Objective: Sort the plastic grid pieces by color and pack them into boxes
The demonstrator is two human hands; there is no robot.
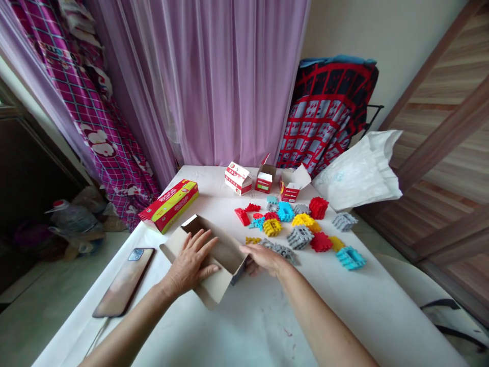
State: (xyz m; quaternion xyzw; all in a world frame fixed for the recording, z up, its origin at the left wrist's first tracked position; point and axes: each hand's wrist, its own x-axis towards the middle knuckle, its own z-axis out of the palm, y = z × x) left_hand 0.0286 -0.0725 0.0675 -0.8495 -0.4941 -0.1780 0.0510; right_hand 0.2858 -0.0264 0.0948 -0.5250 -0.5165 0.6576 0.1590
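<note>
So, our white bench (263, 316) carries an open cardboard box (229, 251), brownish inside, lower left of centre. Our left hand (189, 262) lies over it, fingers apart; our right hand's (266, 257) fingers touch its end, clamped or not we cannot tell. Knobbly plastic blocks (300, 237) scatter right of centre.

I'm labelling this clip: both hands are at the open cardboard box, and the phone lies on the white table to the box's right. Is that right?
One slip: the head view shows the phone left of the open cardboard box, not right. The rest stands: the left hand and right hand are at the box, and the phone lies on the white table.
</note>
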